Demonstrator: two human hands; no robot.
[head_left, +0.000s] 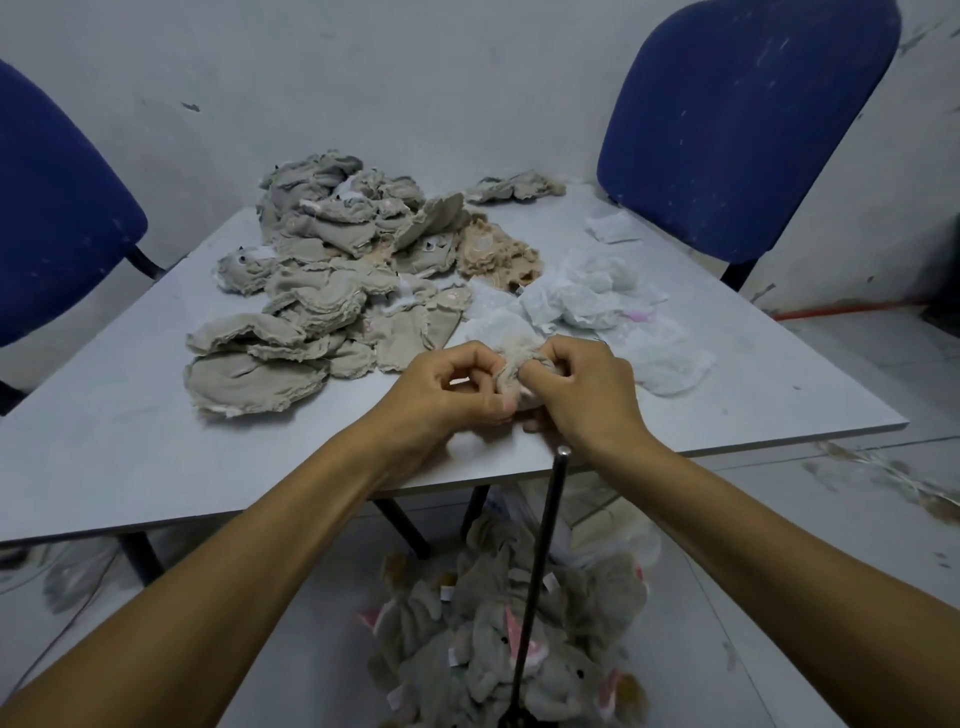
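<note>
Together, left grip (452, 392) and right grip (582, 389) both pinch a small beige cloth (514, 364) between curled fingers, over the worktop (130, 457) near its front edge, beside the fabric pile (332, 270).

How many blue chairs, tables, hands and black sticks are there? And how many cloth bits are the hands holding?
Blue chairs: 2
Table: 1
Hands: 2, the left hand and the right hand
Cloth piece they pinch: 1
Black stick: 1
Total: 7
</note>
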